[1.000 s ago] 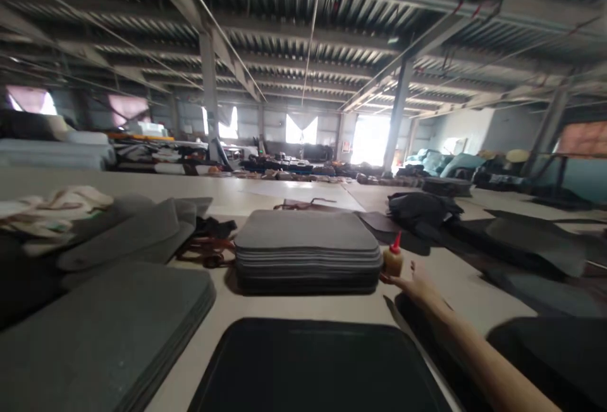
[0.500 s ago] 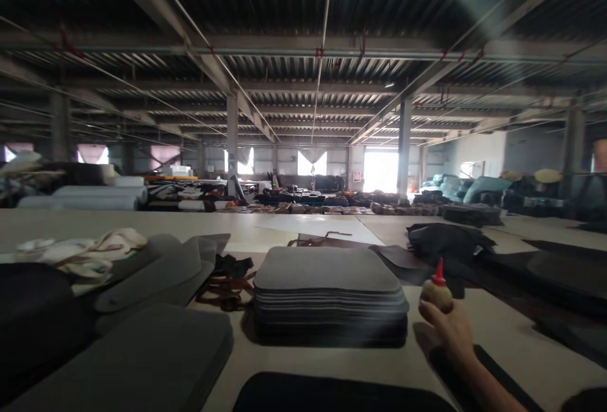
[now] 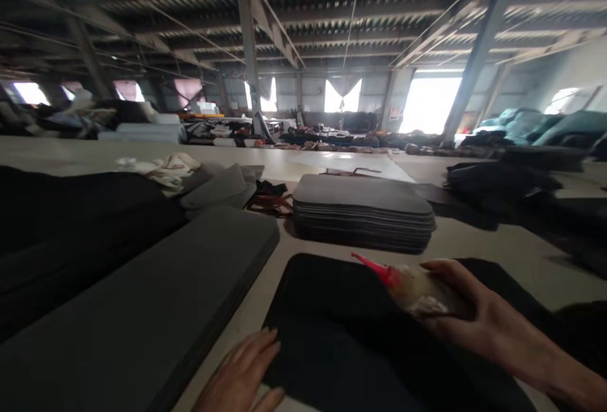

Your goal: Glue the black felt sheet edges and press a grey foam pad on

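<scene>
My right hand [image 3: 484,317] is wrapped round a squeeze bottle [image 3: 415,289] with a red pointed nozzle. The bottle is tipped sideways, its nozzle pointing left above a black rounded panel [image 3: 327,330] on the table. At the panel's left edge, my left hand [image 3: 241,371] has its fingers stretched out and holds nothing; whether the fingertips press on the panel I cannot tell. Beyond the panel stands a neat stack of grey rounded sheets [image 3: 363,194]. Motion blurs the bottle a little.
A long pile of dark grey panels [image 3: 165,292] lies on the left, with black material [image 3: 80,229] behind it. Brown straps [image 3: 272,203] and pale cloth [image 3: 173,169] sit farther back. Dark fabric [image 3: 497,184] is heaped at the right on the pale table [image 3: 535,254].
The view has tilted down and turned left. My right hand has brought the bottle nearer and tipped it from upright to sideways over the black panel. My left hand has come into view.
</scene>
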The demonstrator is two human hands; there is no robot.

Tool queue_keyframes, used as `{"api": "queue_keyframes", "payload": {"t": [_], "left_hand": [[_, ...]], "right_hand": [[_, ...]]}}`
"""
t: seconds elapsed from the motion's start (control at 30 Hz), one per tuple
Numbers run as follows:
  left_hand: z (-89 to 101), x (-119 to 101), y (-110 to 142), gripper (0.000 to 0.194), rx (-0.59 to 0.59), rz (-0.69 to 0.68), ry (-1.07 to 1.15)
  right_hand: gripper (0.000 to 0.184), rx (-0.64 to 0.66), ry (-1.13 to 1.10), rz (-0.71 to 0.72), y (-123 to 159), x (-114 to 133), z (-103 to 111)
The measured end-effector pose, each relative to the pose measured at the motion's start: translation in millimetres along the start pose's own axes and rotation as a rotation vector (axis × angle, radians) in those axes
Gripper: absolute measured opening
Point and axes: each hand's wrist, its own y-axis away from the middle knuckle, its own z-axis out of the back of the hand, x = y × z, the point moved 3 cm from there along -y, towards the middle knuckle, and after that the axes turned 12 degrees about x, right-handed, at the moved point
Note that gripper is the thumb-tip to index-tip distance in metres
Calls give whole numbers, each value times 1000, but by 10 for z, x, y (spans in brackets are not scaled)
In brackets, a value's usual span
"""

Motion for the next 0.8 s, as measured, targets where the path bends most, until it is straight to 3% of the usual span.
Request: {"api": "queue_keyframes", "payload": {"t": [0.13,0.33,0.5,0.63,0.8], "left_hand": [[71,-95,47,55,-17,83,37],[127,-192,35,62,124,235,282],[119,-190,41,85,138,258,394],[124,-186,53,98,118,274,434],[142,-181,45,101,97,285,469]], "right_hand": [[66,96,68,-8,51,66,-227],[39,111,52,120,5,117,-448],[45,41,37,160,-40,375,-648],[38,16,141,327,-77,633,-804],[26,54,235,465,-166,760,-999]]}}
